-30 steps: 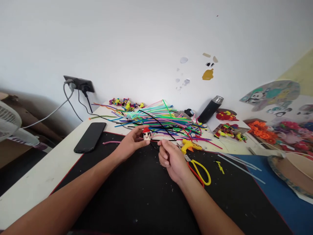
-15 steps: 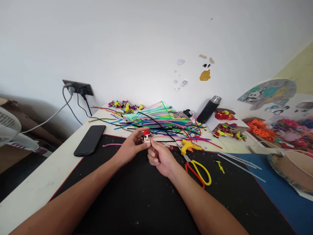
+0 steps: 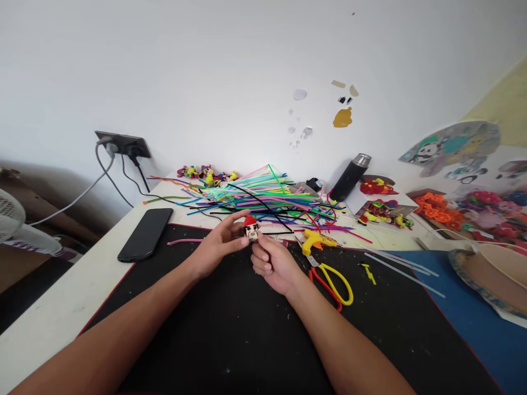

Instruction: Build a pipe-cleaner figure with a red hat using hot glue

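Note:
A small doll head (image 3: 251,229) with a red top, a white face and dark brows and moustache is held above the far part of the black mat (image 3: 230,329). My right hand (image 3: 274,260) pinches its lower right side between thumb and curled fingers. At its left is my left hand (image 3: 224,241), its thumb by the lower edge of the face and its forefinger raised apart behind the red top. Right of my right hand lie a yellow glue gun (image 3: 316,241) and scissors (image 3: 335,285) with red and yellow handles.
Colourful pipe cleaners (image 3: 263,200) are piled behind my hands. A phone (image 3: 146,235) lies at the left, a black flask (image 3: 349,178) leans at the back right, and small figures (image 3: 376,214) sit by a white box. Clear glue sticks (image 3: 405,274) cross the blue mat's edge.
The doll head has turned to face the camera more fully. My left forefinger has lifted away from its top, and the fingers have spread. The whole view has shifted slightly.

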{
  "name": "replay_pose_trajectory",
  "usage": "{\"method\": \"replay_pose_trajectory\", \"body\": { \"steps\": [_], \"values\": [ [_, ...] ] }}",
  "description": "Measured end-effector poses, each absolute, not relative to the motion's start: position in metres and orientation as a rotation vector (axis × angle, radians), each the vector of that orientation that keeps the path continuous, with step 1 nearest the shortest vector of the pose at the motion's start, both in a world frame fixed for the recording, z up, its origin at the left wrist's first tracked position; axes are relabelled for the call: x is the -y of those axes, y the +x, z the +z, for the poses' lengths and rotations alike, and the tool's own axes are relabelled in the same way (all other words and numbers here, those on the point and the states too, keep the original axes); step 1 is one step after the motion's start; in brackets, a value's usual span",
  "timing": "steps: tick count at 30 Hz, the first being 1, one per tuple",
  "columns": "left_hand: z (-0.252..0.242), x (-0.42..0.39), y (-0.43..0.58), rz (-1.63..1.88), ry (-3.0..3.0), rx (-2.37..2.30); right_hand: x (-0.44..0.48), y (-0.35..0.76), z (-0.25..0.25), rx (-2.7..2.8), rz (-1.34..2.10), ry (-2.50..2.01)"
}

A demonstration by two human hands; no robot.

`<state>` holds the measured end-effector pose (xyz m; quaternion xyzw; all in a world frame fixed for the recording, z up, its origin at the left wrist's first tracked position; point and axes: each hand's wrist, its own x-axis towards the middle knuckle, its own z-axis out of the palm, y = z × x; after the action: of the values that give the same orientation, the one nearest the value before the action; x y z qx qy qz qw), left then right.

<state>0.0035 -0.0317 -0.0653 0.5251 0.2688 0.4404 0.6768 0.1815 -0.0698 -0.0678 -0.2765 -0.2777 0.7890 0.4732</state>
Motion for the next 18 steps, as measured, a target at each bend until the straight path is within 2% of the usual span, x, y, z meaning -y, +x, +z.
{"method": "replay_pose_trajectory", "body": {
  "steps": [6, 18],
  "values": [
    [-0.0644, 0.0322, 0.0050, 1.015, 0.909, -0.583, 0.0731, 0.1871, -0.0632, 0.685, 1.915, -0.668],
    [-0.0693, 0.0324, 0.0077, 1.016, 0.907, -0.566, 0.0727, 0.1859, -0.0712, 0.677, 1.948, -0.673]
  ]
}}
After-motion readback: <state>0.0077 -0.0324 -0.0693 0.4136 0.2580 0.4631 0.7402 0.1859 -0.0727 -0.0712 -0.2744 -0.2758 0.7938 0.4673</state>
